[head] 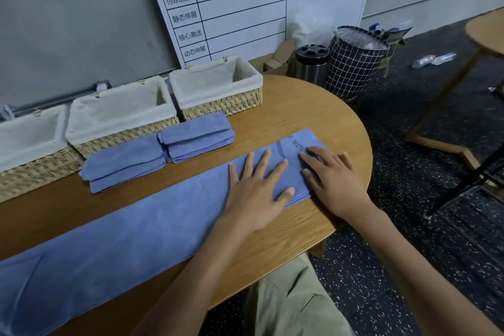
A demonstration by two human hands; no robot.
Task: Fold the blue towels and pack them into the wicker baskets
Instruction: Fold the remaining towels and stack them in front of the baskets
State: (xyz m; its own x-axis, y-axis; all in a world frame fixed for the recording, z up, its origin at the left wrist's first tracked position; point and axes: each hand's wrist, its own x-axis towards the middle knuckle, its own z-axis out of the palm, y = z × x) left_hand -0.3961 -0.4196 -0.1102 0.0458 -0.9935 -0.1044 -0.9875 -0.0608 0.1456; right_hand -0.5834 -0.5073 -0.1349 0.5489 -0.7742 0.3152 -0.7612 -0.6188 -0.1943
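Note:
A long blue towel [117, 229], folded into a narrow strip, lies diagonally across the wooden table [272, 248]. My left hand [257, 188] presses flat on it near its right end, fingers spread. My right hand [330, 177] rests beside it on the towel's right edge, its fingers bent over the edge. Two stacks of folded blue towels [125, 162] [197, 136] sit behind the strip. Three wicker baskets with white liners stand along the back: left [30, 169], middle [120, 133], right [221, 102]. All three look empty.
A white board with printed rows [231, 8] leans on the wall behind the baskets. Past the table's rounded right end stand a black cylinder bin [311, 64] and a grid-pattern hamper [354, 63]. Another wooden table [485, 33] is at far right.

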